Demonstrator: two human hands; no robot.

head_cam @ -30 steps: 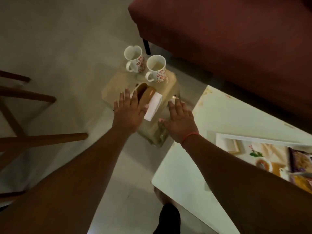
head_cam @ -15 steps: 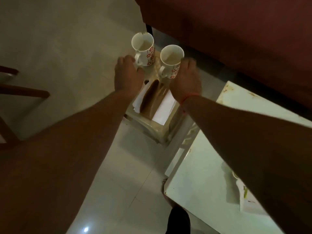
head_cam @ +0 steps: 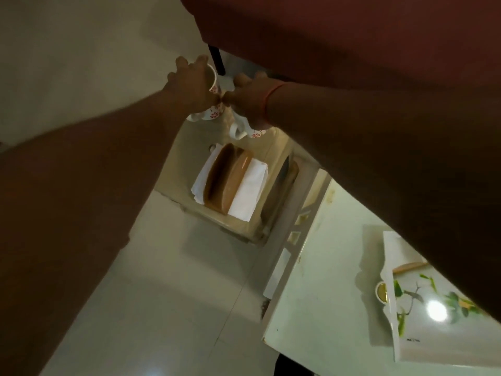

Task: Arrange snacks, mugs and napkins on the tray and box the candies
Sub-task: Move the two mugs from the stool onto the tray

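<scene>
Two white mugs with red flower prints stand at the far end of a small beige stool (head_cam: 173, 185). My left hand (head_cam: 191, 88) is wrapped around the left mug (head_cam: 212, 111), whose handle points toward me. My right hand (head_cam: 250, 97) covers the right mug (head_cam: 250, 131) from above and grips it. Closer to me on the stool, a brown napkin holder (head_cam: 225, 180) holds white napkins (head_cam: 246, 192). The floral white tray (head_cam: 423, 316) lies on the white table at the lower right, partly hidden by my right arm.
A dark red sofa (head_cam: 352, 36) with a black leg (head_cam: 217, 61) stands right behind the stool. The white table (head_cam: 320, 294) is beside the stool on the right. A small round gold-rimmed dish (head_cam: 381, 291) sits at the tray's left edge. Pale tiled floor lies to the left.
Both hands moved from beside the napkin holder to the far end of the stool and closed around the two mugs. The view tilted, bringing the tray into sight.
</scene>
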